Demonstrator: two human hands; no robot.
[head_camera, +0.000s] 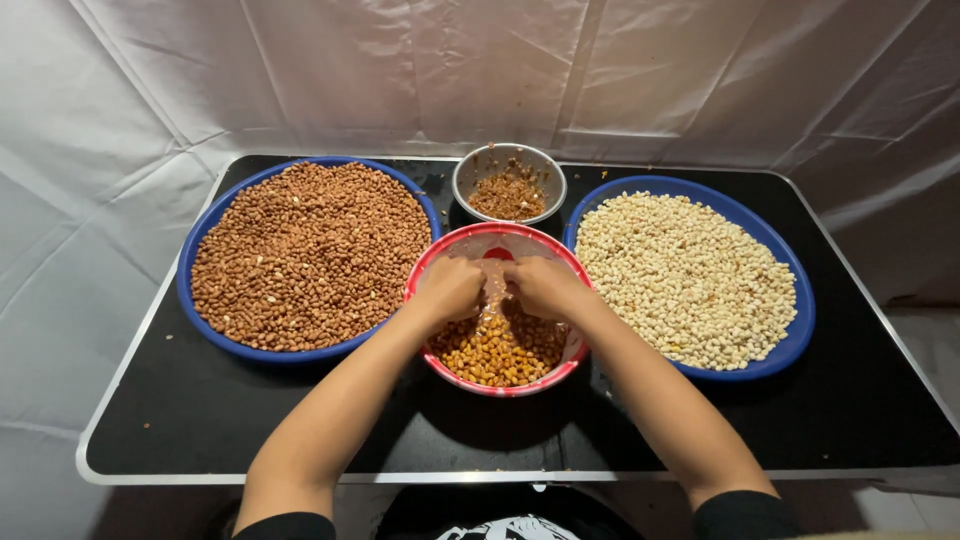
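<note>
both of my hands are curled into loose fists over the nuts, left hand (452, 288) and right hand (541, 286) side by side with knuckles up, fingers closed around a scoop of the golden-brown peanuts (492, 352) in the red-rimmed bowl (500, 386). i can't see the fingertips, so how much each fist holds is hidden. that bowl is round, shallow plastic with a pale inside, and it sits nearest me at the middle of the matte black table (180, 420), which has a thin light metal edge. its nuts look glossy and smooth, piled toward the near side. to my left, touching the bowl's rim, is a wide blue basin (200, 325) heaped with reddish-brown skinned peanuts (310, 255), dull and papery. to my right is a matching blue basin (790, 350) full of pale cream peeled peanuts (685, 275), smooth and bare. further back, between the two basins, a small steel bowl (475, 165) holds flaky brown skins (508, 195). behind everything hangs a creased white cloth backdrop (480, 70).
</note>
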